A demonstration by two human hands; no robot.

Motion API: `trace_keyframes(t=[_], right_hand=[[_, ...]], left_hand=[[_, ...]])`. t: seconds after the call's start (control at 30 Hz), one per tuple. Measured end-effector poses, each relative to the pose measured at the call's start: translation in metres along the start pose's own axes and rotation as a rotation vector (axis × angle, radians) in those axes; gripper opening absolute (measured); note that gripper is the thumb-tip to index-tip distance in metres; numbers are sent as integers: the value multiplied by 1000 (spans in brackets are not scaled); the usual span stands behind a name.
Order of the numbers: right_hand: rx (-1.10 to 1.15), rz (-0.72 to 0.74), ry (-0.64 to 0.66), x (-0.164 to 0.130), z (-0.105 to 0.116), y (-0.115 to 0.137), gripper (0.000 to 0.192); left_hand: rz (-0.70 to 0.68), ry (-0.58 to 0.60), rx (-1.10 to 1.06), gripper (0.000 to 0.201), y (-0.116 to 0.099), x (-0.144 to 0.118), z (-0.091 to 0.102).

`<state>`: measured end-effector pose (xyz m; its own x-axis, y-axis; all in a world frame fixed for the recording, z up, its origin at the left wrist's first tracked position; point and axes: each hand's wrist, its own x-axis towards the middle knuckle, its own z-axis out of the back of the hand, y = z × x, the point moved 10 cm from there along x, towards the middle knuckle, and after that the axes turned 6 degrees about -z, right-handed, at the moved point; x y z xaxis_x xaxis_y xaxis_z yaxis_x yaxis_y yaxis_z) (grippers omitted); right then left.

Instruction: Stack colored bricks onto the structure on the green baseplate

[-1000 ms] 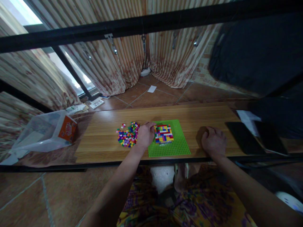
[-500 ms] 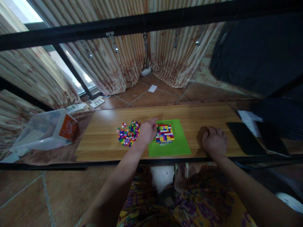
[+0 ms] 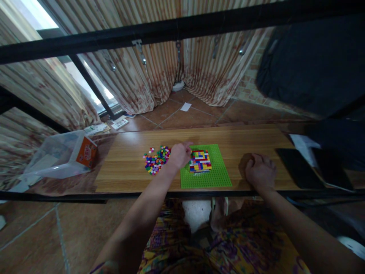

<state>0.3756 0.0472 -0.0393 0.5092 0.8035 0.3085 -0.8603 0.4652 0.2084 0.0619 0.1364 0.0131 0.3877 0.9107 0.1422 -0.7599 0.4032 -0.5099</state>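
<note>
My left hand (image 3: 180,155) is pinched at the upper left edge of a flat block of colourful toy bricks (image 3: 201,160). What lies between its fingertips is too small to make out. The brick block sits on a green studded baseplate (image 3: 219,171), built in red, yellow, white, blue and purple. Left of that hand, partly behind it, is a loose pile of small bricks (image 3: 155,163). My right hand (image 3: 260,172) rests on the wooden table right of the baseplate, fingers curled, apparently holding nothing.
The wooden tabletop (image 3: 125,152) carries the bricks. A clear plastic box (image 3: 61,154) with an orange label stands at its left. Two dark flat objects, one a black slab (image 3: 299,167), lie at the right end. A black metal bar (image 3: 159,28) crosses above, before the curtains.
The whole view has shifted slightly right. My left hand stays at the brick block's upper left edge, with its fingers slightly changed. My right hand remains resting on the table.
</note>
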Motion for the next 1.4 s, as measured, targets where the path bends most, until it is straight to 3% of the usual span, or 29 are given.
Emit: trace_keyframes(t=[0.13, 0.27, 0.4, 0.53, 0.63, 0.77, 1.07, 1.4], right_hand=[[-7, -1, -1, 0, 1, 0, 45], [-13, 11, -4, 0, 2, 1, 45], [-7, 17, -18, -1, 2, 1, 45], [9, 7, -5, -1, 1, -1, 45], [28, 15, 10, 0, 0, -1, 47], [46, 24, 11, 0, 1, -1, 49], [33, 29, 11, -1, 1, 0, 49], [31, 18, 27, -1, 1, 0, 48]], left_hand=[[19, -37, -63, 45, 4, -6, -2], [66, -257, -239, 47, 15, -35, 11], [123, -438, -316, 33, 37, -82, 27], [222, -480, -247, 23, 65, -123, 40], [258, -455, -163, 18, 73, -138, 44], [251, -386, -43, 20, 65, -136, 36], [167, -221, 255, 17, 37, -98, 16], [224, -120, 381, 19, 33, -90, 8]])
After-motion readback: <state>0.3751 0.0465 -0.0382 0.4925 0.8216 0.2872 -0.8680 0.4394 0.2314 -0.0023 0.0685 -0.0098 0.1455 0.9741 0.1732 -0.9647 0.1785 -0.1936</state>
